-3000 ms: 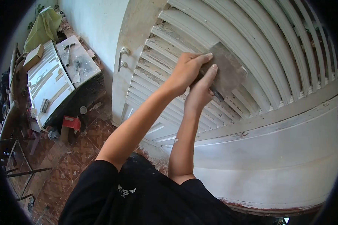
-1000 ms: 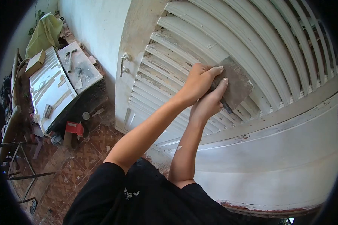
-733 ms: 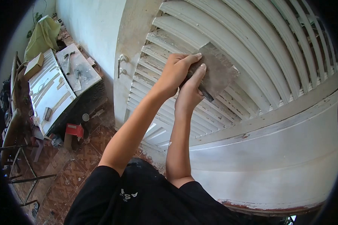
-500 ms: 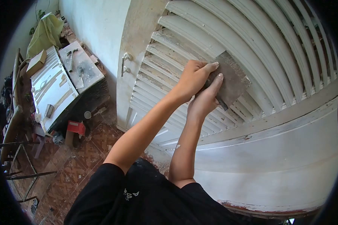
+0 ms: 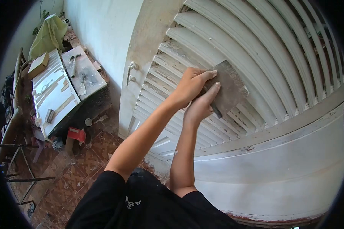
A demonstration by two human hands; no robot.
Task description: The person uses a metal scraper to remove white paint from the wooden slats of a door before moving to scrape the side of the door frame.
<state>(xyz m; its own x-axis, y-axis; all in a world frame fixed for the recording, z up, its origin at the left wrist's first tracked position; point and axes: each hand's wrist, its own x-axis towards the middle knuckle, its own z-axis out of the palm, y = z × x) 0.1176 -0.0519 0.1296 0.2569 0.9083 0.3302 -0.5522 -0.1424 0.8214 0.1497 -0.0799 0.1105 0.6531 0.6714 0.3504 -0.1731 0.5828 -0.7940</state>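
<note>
A wide scraper (image 5: 230,86) with a flat grey blade and a dark bar along its back edge lies against the slats of a white louvered door (image 5: 240,42). My left hand (image 5: 193,84) grips the upper part of the bar, thumb on the blade. Below it, my right hand (image 5: 198,107) is closed around the lower part, its thumb also pressed against the metal. Whitish residue marks the blade near its far edge. Several slats beside the hands show worn, flaking paint. The blade hides part of the slats, and my palms hide most of the bar.
A door handle (image 5: 131,71) is at the left of the door. Further left, a dusty cabinet-like surface (image 5: 97,78) bears a hammer (image 5: 75,63) and a putty knife (image 5: 82,86). A red box (image 5: 77,134) stands on the tiled floor (image 5: 88,168), near a metal frame (image 5: 26,177).
Both hands and the scraper have shifted slightly left and down in the view. The door and cabinet also appear a little displaced as the camera has turned. The grip is the same.
</note>
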